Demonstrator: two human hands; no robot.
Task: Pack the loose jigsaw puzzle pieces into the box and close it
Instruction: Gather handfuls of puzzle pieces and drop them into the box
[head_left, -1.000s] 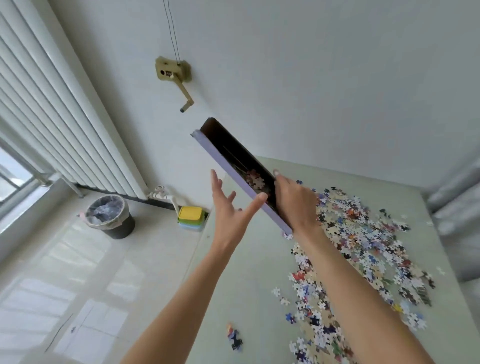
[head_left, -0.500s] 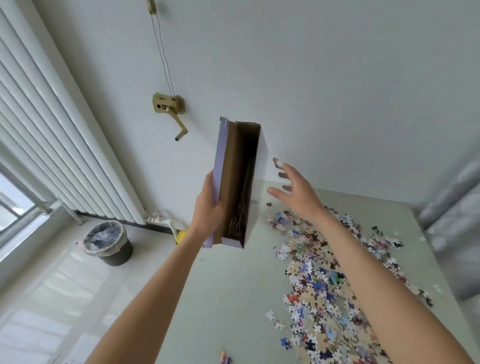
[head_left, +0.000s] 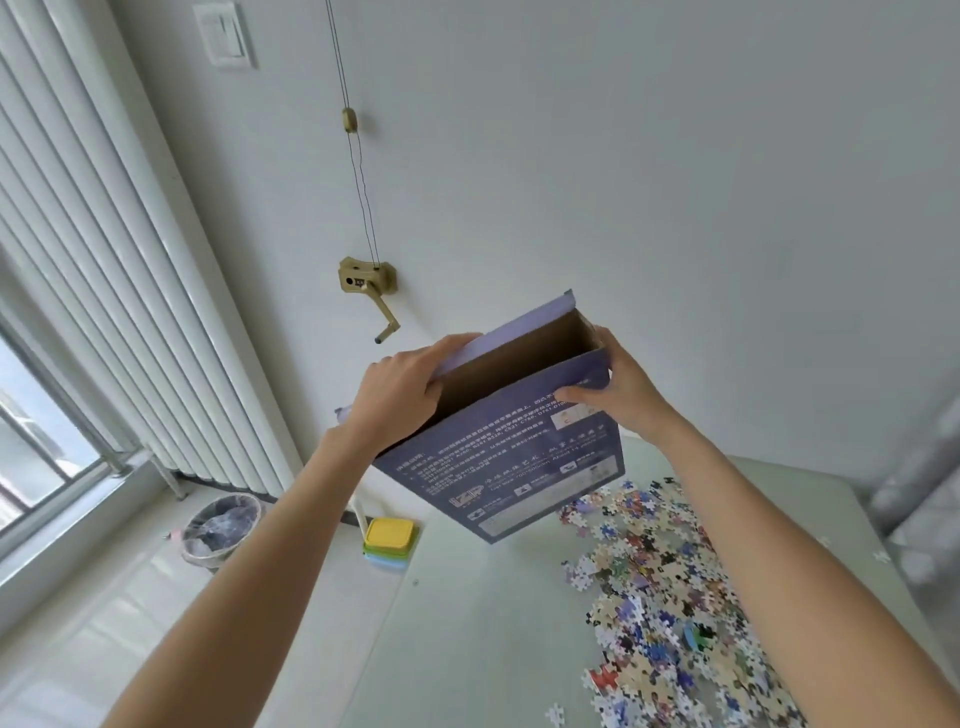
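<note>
A flat purple puzzle box (head_left: 511, 457) with white print on its face is held up in the air above the table, its open brown mouth turned upward. My left hand (head_left: 402, 392) grips the box's top left corner. My right hand (head_left: 618, 387) holds the top right corner, thumb on the printed face. What is inside the box is hidden. Many loose jigsaw pieces (head_left: 660, 587) lie spread in a heap over the right side of the pale green table (head_left: 467, 634), below and right of the box.
A stack of yellow, green and blue plastic lids (head_left: 388, 538) sits by the table's far left corner. On the floor to the left stands a bin (head_left: 221, 525) with a liner. A white radiator (head_left: 104, 260) and a brass crank (head_left: 370, 288) are on the walls.
The box has turned from edge-on in my left hand alone to facing me with its mouth up. My right hand, open half a second ago, now grips its top right corner.
</note>
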